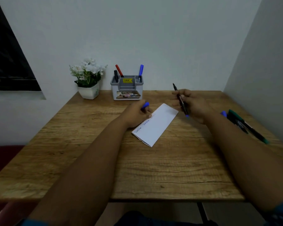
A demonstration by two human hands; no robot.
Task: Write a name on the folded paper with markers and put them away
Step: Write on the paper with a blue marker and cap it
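- Names in marker already sit along one edge of the folded paper [155,124] on the table [88,160].
- Left hand [137,115] holds a blue cap [145,105].
- Right hand [189,103] pinches the open marker [180,101].
- Capping and storing in the holder [127,87] remain.

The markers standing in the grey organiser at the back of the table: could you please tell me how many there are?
3. In the organiser, a black marker and a red marker stand in the left compartment, and a blue marker in the right. Shorter ones could be hidden inside.

Head view, forward-down over table [88,160]
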